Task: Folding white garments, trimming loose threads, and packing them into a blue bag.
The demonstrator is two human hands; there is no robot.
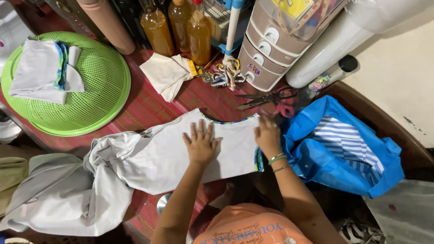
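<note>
Fingers [202,131] of the left hand [200,145] lie spread, pressed flat on a white garment [158,158] laid across the red-patterned counter [149,106]; the right hand [267,134], fingers together, rests on its patterned edge, beside a blue bag [316,158].

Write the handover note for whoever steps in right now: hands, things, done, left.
Left hand: flat, palm down on the white cloth, fingers spread.
Right hand: pressing the cloth's right edge by the patterned trim; holds nothing.
Cloth: right part smoothed flat on the red table; left part bunched over the edge.
Scissors lie beyond the right hand, untouched. Blue bag sits open at right.
Left: the bunched part is not yet flattened.
</note>
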